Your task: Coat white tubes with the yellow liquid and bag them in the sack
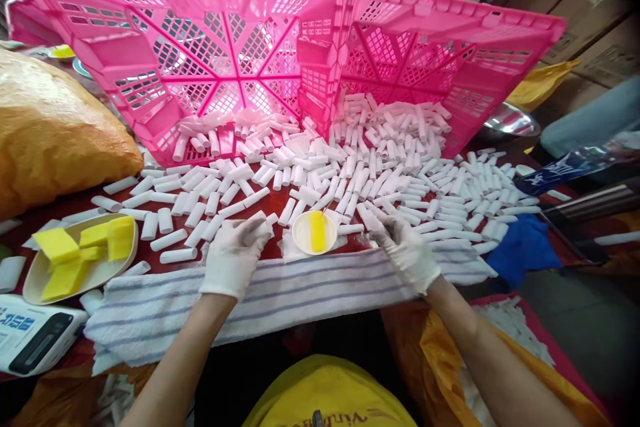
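Note:
My left hand (235,250), in a white glove, is at the near edge of the heap, its fingers curled round a small white roll (257,229). Opposite it, my right hand (407,250), gloved too, has its fingers drawn together beside more white rolls (369,219); what lies between them is hard to make out. Between both hands a small round dish (300,240) holds a yellow sponge strip (317,232). A striped towel (310,287) runs under my wrists along the table edge. Many loose white rolls (350,180) cover the table beyond.
Two pink baskets (345,7) lie tipped at the back, rolls spilling from them. On the left are an orange sack (55,133), a tray (131,255) of yellow sponge blocks and a white device (40,340). A blue cloth (525,250) and a plastic bottle (565,167) are at right.

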Tool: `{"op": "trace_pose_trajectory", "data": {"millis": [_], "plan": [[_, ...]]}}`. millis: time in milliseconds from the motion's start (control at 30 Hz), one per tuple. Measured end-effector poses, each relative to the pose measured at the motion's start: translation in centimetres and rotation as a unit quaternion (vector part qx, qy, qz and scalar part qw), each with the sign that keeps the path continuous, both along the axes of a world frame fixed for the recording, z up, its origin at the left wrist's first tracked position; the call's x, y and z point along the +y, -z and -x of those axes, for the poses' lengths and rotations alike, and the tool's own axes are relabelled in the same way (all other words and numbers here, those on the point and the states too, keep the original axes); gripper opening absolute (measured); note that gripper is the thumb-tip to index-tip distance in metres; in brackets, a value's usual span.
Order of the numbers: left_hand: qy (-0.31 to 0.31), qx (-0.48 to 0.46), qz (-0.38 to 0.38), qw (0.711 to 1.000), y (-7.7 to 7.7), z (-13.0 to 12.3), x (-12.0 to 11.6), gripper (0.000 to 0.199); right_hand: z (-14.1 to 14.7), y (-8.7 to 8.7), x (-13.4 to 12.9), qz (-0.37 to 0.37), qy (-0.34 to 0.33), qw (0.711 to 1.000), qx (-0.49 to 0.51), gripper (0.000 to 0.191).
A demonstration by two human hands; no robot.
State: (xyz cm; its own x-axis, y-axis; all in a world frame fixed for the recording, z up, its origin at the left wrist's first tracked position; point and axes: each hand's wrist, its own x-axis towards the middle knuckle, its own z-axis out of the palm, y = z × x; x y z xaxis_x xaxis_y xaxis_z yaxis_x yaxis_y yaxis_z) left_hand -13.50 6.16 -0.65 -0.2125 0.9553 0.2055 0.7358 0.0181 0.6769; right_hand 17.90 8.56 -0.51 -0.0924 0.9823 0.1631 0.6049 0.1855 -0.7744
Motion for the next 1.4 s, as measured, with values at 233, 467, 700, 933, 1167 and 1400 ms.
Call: {"op": "trace_pose_trajectory", "data": {"millis": [233,467,700,933,1167,1400], "plan": [[0.003,-0.294,0.092,0.952,0.1,-2.5,-1.3,0.04,5.2,1.5,-0.5,0.226,-0.013,0.926,0.302,0.049],[0.002,-0.424,0.119,0.898,0.0,-1.8,-1.7,0.058,5.9,4.0,0.5,-0.024,-0.044,0.995,0.088,0.027],[0.001,-0.429,0.152,0.89,0.0,-2.5,-1.9,0.049,5.7,4.7,-0.1,0.015,-0.03,0.992,0.12,0.029],[0.001,-0.378,0.156,0.913,0.7,-3.2,-1.7,0.045,5.7,4.4,-0.2,0.0,-0.033,0.995,0.091,0.034],[0.032,-0.367,0.201,0.907,0.1,-4.0,-2.1,0.055,5.8,4.4,-0.7,-0.046,-0.04,0.995,0.075,0.033],[0.046,-0.331,0.18,0.925,0.4,-3.8,-2.0,0.046,4.6,3.7,-1.2,-0.102,-0.114,0.988,-0.024,0.014]]}}
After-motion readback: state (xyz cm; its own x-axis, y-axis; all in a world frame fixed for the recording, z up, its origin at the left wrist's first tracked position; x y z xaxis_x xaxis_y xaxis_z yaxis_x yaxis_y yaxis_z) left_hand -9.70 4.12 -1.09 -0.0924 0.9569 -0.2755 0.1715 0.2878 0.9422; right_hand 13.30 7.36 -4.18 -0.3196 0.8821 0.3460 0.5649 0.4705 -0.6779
